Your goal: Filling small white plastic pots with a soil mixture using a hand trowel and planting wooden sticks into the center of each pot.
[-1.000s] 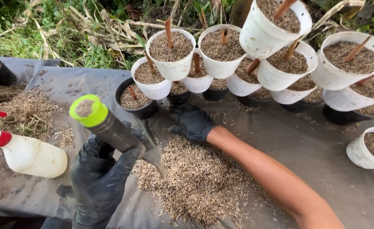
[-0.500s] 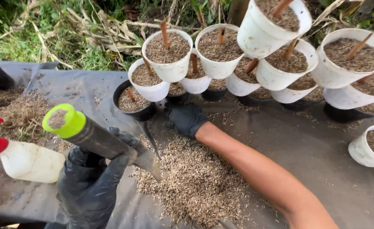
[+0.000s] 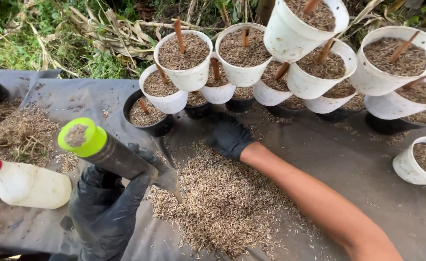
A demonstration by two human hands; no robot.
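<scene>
The trowel [image 3: 126, 159], stiff and probably light, sits clamped by its dark handle in the gloved left hand [image 3: 109, 203], while the gloved right hand [image 3: 230, 137] rests flat, fingers loose, holding nothing.

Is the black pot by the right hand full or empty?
Nearly full: the black pot holds husk close to its rim, with a brown stick standing in it.

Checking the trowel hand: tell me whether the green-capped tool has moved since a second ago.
Yes. The green-capped tool in the left hand has swung left, its cap nearer the white spray bottle on the grey sheet.
</scene>
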